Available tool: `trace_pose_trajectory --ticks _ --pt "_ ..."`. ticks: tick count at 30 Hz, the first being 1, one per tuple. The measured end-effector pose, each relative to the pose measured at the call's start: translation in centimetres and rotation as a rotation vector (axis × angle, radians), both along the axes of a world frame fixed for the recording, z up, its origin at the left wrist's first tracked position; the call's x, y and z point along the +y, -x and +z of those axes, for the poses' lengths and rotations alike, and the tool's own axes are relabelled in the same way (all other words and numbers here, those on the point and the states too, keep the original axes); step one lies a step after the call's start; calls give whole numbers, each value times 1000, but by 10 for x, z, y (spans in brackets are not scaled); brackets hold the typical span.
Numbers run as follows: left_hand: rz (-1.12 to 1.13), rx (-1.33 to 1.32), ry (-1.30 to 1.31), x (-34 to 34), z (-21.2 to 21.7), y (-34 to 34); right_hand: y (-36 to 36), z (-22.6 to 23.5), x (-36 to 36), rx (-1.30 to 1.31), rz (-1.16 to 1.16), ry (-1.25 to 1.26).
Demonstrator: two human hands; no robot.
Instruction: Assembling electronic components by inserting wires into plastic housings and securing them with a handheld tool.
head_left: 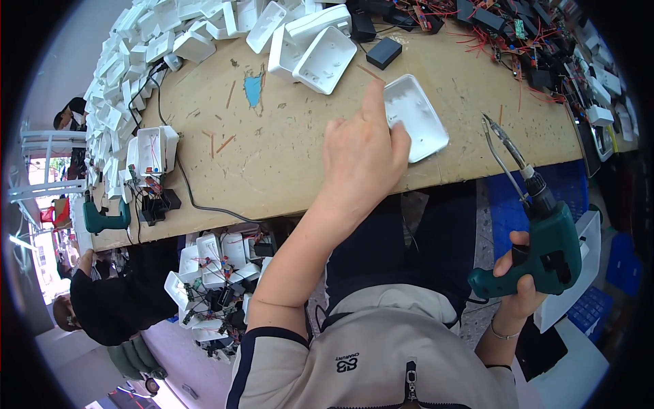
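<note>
My left hand [364,146] is at the left edge of a white plastic case [424,126], an open shallow shell lying near the front of the bench. Its index finger stretches along the outside of the case and its thumb overlaps the near edge, so the hand grips it there; the other fingers are hidden. Off the bench's front edge at the right, my right hand [521,273] is closed round the handle of a green soldering gun [555,245]. The gun's metal tip and thin curved feed tube point up over the bench, to the right of the case.
White cases [323,58] are heaped along the back and left. A black box [383,52] lies behind my left hand. Red-wired parts [490,34] crowd the back right. Another green gun [107,216] rests at the left, near a black cable [194,198]. A person [122,293] is at the left.
</note>
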State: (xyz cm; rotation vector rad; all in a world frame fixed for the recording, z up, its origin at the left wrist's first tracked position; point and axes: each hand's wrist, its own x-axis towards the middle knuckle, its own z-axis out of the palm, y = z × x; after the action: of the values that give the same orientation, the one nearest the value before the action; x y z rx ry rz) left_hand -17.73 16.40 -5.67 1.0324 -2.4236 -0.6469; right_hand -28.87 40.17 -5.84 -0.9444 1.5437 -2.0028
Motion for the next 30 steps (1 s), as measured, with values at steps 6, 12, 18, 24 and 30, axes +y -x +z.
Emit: trace_pose_trajectory --ticks 6,12,18,24,30 --pt "-241 -32 657 -15 19 8 3 1 4 -3 -47 1" --pt "-494 54 565 -15 11 16 6 -1 10 -36 -77 24" --pt "-598 213 425 -24 -9 22 9 -4 14 -64 -84 41" --pt "-634 244 328 -24 3 24 15 -5 12 -97 -91 42" --pt "-420 291 544 -74 20 59 24 -6 12 -144 -118 64"
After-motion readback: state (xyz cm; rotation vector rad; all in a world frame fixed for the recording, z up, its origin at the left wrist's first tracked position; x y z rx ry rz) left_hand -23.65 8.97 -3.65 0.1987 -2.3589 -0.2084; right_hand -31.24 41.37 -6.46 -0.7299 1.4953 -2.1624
